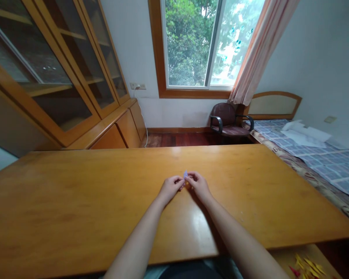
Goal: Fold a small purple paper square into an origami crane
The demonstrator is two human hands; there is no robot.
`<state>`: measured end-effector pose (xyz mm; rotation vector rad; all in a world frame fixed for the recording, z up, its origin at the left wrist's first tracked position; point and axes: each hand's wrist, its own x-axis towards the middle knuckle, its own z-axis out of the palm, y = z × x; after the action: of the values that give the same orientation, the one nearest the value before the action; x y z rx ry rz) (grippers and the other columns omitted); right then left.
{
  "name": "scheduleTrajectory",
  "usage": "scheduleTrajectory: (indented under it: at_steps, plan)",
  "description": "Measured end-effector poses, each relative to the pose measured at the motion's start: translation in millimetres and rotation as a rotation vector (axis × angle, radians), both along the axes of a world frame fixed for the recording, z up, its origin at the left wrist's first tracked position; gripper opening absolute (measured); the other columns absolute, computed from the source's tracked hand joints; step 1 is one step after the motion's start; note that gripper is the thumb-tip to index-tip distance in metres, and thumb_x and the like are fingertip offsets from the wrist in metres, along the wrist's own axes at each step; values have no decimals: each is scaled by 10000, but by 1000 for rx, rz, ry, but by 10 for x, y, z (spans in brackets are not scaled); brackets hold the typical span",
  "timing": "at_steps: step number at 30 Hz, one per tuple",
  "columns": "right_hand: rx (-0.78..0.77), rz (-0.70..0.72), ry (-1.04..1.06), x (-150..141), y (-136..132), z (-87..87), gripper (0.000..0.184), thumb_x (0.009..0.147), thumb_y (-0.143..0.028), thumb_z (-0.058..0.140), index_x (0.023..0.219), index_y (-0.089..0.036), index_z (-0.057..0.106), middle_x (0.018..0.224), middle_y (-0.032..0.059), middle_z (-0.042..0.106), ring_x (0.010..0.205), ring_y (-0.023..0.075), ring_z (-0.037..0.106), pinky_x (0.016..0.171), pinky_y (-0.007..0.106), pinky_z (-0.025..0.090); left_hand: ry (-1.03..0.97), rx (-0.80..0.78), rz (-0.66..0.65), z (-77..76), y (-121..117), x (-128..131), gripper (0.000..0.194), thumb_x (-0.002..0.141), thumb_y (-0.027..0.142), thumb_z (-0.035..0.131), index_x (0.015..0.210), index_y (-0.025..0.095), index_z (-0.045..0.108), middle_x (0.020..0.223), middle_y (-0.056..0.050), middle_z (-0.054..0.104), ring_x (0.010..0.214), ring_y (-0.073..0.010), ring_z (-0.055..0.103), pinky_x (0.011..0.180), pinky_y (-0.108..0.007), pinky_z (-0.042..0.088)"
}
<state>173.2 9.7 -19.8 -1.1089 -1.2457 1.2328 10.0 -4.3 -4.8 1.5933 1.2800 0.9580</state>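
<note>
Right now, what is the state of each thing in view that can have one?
Small pale-purple piece: held, pinched.
Bare left hand: pinching it.
Bare right hand: pinching it.
Wooden glass-front cabinet doors: shut.
Pink fabric curtain: gathered to the right.
White plug with cord: plugged in.
Brown-framed sliding window: open or shut, cannot tell.
Small yellow pieces: loosely heaped.

The worktop (75,201) is smooth, glossy wood; the lilac piece (185,174) looks like paper, the curtain (264,50) matt cloth, the chair seat (232,131) shiny leather-like.
</note>
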Motion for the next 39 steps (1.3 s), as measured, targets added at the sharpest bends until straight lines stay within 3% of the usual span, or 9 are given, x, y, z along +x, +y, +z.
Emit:
scheduleTrajectory:
  at_steps: [18,31,39]
  plan:
    - [19,21,26,51,-64,58,338,733,-450,731,919,-173,678,801,38,702,712,177,618,664,286,472,-31,-11,15,68,-46,53,317,830,431,586,752,151,713,633,-25,658,599,-159,589,581,-244,448]
    - [38,67,73,86,-71,62,295,737,-415,755,905,-180,697,836,44,711,763,186,630,736,310,484,20,72,-31,74,-70,26,282,856,399,562,800,171,717,778,-26,711,759,-184,627,730,-257,462]
    - [32,84,6,69,-107,125,296,735,-425,746,883,-172,707,840,54,722,761,197,633,718,306,479,-133,29,80,35,-69,13,281,831,423,611,854,156,696,735,-25,668,638,-149,577,599,-238,451]
